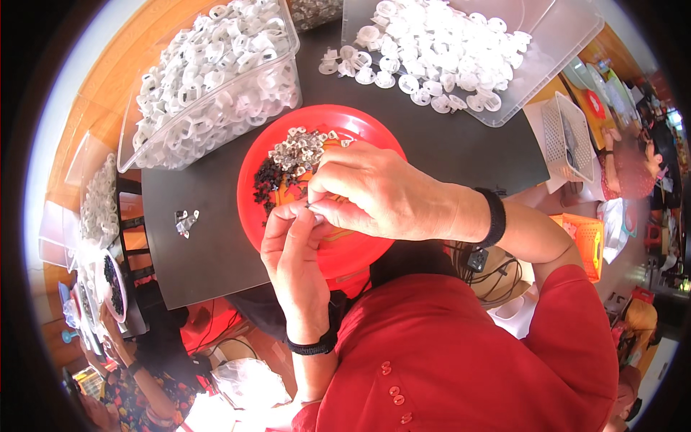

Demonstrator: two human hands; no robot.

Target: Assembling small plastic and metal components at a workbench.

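My left hand and my right hand meet fingertip to fingertip above a round red tray. Both are closed in a pinch. Something small sits between the fingertips, mostly hidden by them; its kind cannot be made out. In the tray, just beyond my hands, lies a heap of small shiny metal pieces. To its left is a pile of small black parts. My right hand and wrist cover much of the tray's right side.
Clear bins of white plastic parts stand at the far left and far right, the right one spilling parts onto the dark table. A few loose pieces lie left. Other people sit at both sides.
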